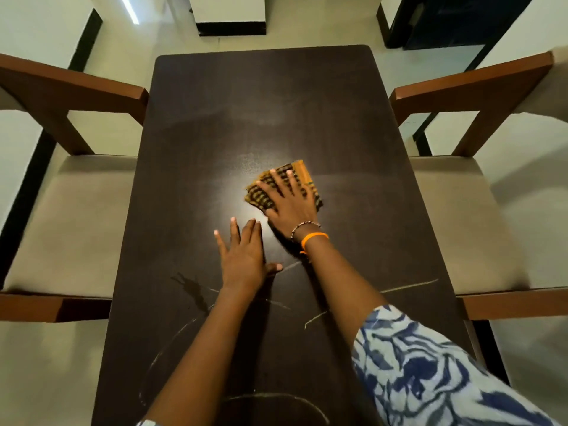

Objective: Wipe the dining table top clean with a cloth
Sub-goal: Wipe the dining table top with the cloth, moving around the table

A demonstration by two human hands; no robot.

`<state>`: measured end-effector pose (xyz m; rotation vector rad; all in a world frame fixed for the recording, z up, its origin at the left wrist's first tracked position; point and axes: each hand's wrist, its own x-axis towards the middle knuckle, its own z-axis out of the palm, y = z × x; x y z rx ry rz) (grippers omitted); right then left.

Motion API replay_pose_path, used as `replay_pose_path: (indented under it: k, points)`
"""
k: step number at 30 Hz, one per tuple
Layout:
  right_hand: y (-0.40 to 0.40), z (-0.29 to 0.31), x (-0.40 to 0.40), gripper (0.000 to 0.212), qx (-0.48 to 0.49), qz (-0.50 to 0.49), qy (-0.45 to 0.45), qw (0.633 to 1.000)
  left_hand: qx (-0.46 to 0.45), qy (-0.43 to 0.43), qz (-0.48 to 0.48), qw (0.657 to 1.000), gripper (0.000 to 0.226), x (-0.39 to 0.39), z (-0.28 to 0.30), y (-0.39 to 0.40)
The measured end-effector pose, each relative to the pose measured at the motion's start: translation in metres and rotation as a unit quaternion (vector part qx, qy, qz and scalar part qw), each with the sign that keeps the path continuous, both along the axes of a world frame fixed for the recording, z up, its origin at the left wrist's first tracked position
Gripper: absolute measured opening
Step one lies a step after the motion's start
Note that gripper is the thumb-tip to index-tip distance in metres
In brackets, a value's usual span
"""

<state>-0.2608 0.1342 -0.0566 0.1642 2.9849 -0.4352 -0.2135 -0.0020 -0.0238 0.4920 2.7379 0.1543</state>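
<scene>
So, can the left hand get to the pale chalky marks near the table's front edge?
Probably yes: the left hand lies flat on the dark wooden table, and the pale chalky marks lie nearby with nothing between.

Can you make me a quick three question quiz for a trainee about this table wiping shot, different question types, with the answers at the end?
1. True or false: the right hand presses flat on the checked cloth.
2. Multiple choice: the left hand is A) gripping the cloth, B) resting open on the bare table top, C) holding a chair.
3. Fill in: pale streak marks show on the part of the table ____ to the person.

Key: 1 true. 2 B. 3 nearest.
</scene>
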Motion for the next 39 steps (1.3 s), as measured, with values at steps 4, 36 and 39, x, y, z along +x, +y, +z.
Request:
replay_pose_path:
  k: [4, 36, 39]
  points:
    - [0.088, -0.004, 0.018, 0.062, 0.014, -0.107, 0.014, 0.994, 0.04, 0.004, -0.009, 0.999, 0.099, -0.003, 0.003, 0.017]
    - [0.12, 0.002, 0.058, 0.065, -0.007, -0.326, 0.001, 0.945, -0.049, -0.009, -0.072, 0.996, 0.106, 0.0, 0.015, 0.061]
    - [0.054, 0.002, 0.054, 0.062, -0.012, -0.175, -0.006, 0.984, -0.069, 0.004, -0.079, 0.994, 0.102, 0.0, 0.02, 0.068]
